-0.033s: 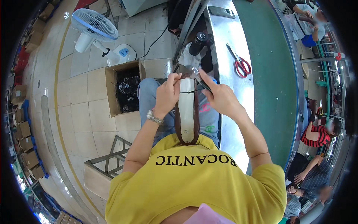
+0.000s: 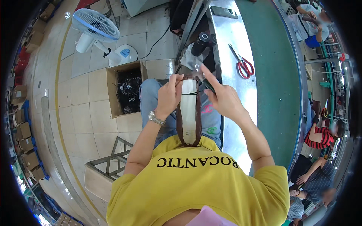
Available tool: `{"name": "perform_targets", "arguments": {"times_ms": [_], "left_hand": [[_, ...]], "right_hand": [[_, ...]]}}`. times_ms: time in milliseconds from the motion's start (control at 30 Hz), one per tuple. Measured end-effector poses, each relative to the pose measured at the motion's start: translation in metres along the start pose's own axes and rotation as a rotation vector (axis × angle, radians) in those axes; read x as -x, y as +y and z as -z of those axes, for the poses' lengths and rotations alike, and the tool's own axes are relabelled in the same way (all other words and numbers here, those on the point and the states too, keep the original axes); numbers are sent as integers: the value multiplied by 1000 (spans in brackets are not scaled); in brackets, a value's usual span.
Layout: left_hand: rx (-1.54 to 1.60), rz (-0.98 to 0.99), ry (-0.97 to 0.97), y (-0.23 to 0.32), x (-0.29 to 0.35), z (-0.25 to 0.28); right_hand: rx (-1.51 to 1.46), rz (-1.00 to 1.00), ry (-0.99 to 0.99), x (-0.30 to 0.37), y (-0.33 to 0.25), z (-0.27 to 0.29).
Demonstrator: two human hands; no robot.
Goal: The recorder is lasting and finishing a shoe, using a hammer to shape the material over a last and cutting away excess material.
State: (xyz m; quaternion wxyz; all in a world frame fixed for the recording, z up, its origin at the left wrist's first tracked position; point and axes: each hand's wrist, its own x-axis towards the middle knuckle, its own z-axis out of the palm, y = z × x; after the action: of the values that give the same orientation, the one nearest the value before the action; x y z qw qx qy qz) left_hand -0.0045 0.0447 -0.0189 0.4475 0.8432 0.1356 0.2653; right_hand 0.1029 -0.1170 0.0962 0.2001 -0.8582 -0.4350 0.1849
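Observation:
A brown shoe upper (image 2: 181, 124) lies bottom-up along my lap, with its pale sole side (image 2: 189, 116) facing me. A thin black cord (image 2: 191, 93) crosses that pale surface near the far end. My left hand (image 2: 170, 95) pinches the brown edge at the far end between thumb and fingers. In my right hand (image 2: 223, 96) is a hammer (image 2: 198, 69) with a shiny metal head and a dark handle, its index finger stretched along it. The hammer head is blurred and hangs just beyond the shoe's far end; whether it touches the shoe I cannot tell.
Red-handled scissors (image 2: 244, 66) and a phone (image 2: 224, 12) lie on the metal bench (image 2: 241, 124) to my right, beside a green belt (image 2: 273, 75). A dark bottle (image 2: 200, 44) stands ahead. A cardboard box (image 2: 113, 96) and fan (image 2: 94, 26) are left. Several people sit far right.
My right hand and the hammer have shifted slightly away from me, and the hammer head is more blurred. My left hand and the shoe upper stay in place.

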Motion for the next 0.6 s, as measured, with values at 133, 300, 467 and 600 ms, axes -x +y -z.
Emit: {"name": "perform_targets", "arguments": {"times_ms": [133, 300, 467, 600], "left_hand": [[25, 31, 0, 3, -4, -5], [44, 86, -51, 0, 0, -1], [47, 104, -36, 4, -4, -5], [94, 125, -28, 2, -3, -2]], "right_hand": [[-66, -108, 198, 8, 4, -31], [20, -23, 44, 6, 18, -21], [1, -71, 39, 3, 14, -24], [-106, -96, -14, 9, 22, -19]]}}
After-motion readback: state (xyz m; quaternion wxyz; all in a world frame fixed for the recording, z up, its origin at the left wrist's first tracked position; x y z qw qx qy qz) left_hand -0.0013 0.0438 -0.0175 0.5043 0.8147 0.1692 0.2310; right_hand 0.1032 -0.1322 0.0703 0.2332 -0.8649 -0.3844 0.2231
